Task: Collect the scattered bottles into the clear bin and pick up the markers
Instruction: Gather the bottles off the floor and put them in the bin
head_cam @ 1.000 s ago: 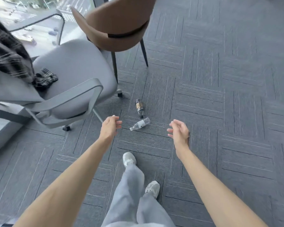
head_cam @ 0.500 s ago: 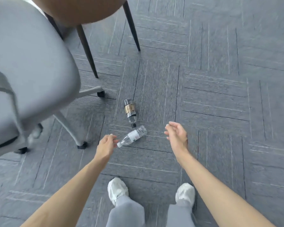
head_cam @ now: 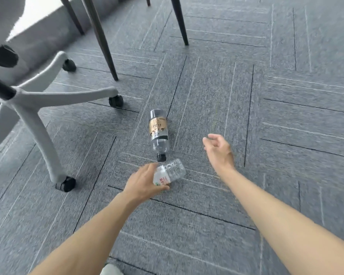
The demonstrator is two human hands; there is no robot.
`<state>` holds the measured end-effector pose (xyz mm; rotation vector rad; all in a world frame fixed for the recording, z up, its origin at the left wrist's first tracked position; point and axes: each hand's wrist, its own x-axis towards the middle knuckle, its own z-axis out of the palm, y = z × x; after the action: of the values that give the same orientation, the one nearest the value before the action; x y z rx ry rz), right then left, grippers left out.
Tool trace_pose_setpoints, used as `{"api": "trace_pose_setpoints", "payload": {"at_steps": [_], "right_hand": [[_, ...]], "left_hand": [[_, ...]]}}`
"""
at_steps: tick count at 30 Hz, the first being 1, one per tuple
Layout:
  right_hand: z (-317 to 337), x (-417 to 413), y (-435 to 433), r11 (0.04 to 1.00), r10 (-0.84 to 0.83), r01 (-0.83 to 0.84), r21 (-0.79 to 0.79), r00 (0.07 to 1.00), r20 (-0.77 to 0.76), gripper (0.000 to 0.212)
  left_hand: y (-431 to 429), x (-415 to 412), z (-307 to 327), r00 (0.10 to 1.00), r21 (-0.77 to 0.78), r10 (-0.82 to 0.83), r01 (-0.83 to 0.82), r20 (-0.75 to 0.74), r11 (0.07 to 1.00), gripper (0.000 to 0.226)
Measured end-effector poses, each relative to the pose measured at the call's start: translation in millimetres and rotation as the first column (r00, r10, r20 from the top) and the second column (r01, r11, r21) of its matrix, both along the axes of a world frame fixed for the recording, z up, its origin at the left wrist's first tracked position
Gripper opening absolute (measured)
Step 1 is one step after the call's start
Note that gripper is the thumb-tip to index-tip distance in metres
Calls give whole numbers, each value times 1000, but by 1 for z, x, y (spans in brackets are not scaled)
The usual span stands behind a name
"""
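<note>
Two bottles lie on the grey carpet. A clear water bottle (head_cam: 172, 171) with a white and red label lies on its side, and my left hand (head_cam: 144, 182) covers its neck end with thumb and fingers curling round it. Just beyond it lies a dark bottle (head_cam: 158, 132) with a gold label, its black cap pointing toward the clear bottle. My right hand (head_cam: 218, 150) hovers to the right of both bottles, fingers loosely curled and holding nothing. No clear bin or marker is in view.
A grey office chair base (head_cam: 28, 108) on black castors stands at the left, one castor (head_cam: 115, 100) close to the dark bottle. Thin dark legs (head_cam: 105, 44) of another chair rise at the top. Grey carpet tiles (head_cam: 286, 116) stretch to the right.
The view has dropped much closer to the floor. My left hand has gone from touching the clear bottle's cap to closing round its neck end. My right hand stays beside the bottles.
</note>
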<state>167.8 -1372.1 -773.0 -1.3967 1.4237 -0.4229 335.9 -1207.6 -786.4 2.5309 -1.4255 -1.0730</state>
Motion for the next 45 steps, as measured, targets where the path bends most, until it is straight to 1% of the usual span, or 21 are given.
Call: {"api": "trace_pose_setpoints", "payload": {"at_steps": [3, 5, 6, 8, 10, 12, 15, 17, 19, 22, 23, 25, 27, 29, 31, 33, 34, 36, 38, 40, 45], "right_hand": [[-3, -4, -12, 997, 51, -51, -59, 999, 3, 44], [4, -10, -20, 991, 94, -94, -92, 996, -14, 45], [8, -12, -23, 988, 106, -108, -107, 994, -20, 44], [12, -17, -33, 986, 102, -102, -130, 995, -6, 44], [16, -22, -39, 987, 77, -76, -141, 997, 0, 43], [18, -26, -42, 988, 48, -47, -146, 999, 4, 42], [18, -23, -42, 994, 21, -16, -111, 999, 45, 40], [19, -17, -40, 998, 27, -21, -59, 994, 103, 34], [25, -11, -34, 998, 67, -65, -20, 986, 150, 36], [36, -4, -25, 993, 100, -111, 35, 968, 229, 54], [38, -3, -24, 991, 114, -128, 41, 959, 259, 59], [41, -3, -22, 985, 161, -173, 17, 947, 276, 60], [38, -7, -23, 990, 140, -143, -3, 965, 222, 70], [35, -12, -26, 998, 52, -55, 14, 982, 183, 83], [35, -18, -28, 1000, -13, 7, 30, 979, 201, 85], [32, -21, -31, 999, -42, 34, 42, 976, 211, 85], [32, -22, -32, 999, -44, 36, 39, 975, 218, 84], [31, -21, -33, 999, -51, 48, 19, 974, 221, 76], [30, -20, -35, 999, -42, 40, 15, 977, 210, 61], [29, -19, -37, 1000, -28, 29, 1, 980, 195, 55], [26, -12, -41, 999, -19, 23, -26, 989, 145, 52]], "left_hand": [[-6, 0, -13, 990, 19, -100, 99, 95, 995, 91], [-10, -1, -14, 985, 39, -137, 134, 102, 990, 84], [-12, -2, -12, 988, 49, -146, 143, 50, 988, 78], [-19, -3, -1, 976, 20, -23, 28, -215, 999, 56], [-27, -2, 15, 866, -49, 143, -189, -479, 981, 34], [-39, 1, 33, 755, -138, 251, -410, -606, 902, 28], [-58, 4, 48, 641, -186, 335, -605, -691, 774, 40], [-73, 1, 55, 547, -161, 340, -674, -765, 721, 49], [-87, -9, 62, 465, -131, 312, -703, -828, 699, 44], [-110, -28, 73, 424, -107, 238, -645, -874, 756, 33], [-115, -35, 77, 391, -78, 208, -600, -896, 796, 38], [-124, -47, 81, 301, -8, 173, -517, -938, 856, 63], [-131, -54, 84, 251, 18, 155, -474, -956, 880, 84], [-135, -60, 88, 218, 29, 148, -470, -965, 882, 88], [-138, -61, 88, 184, 34, 144, -500, -972, 866, 84], [-139, -58, 84, 194, 15, 144, -546, -970, 838, 78], [-139, -55, 81, 226, -1, 158, -576, -961, 818, 74], [-135, -46, 73, 334, -48, 208, -618, -919, 785, 69], [-129, -36, 64, 448, -96, 265, -636, -854, 766, 66], [-122, -25, 59, 521, -138, 314, -657, -794, 741, 63], [-111, 2, 46, 598, -194, 387, -683, -702, 704, 57]]}}
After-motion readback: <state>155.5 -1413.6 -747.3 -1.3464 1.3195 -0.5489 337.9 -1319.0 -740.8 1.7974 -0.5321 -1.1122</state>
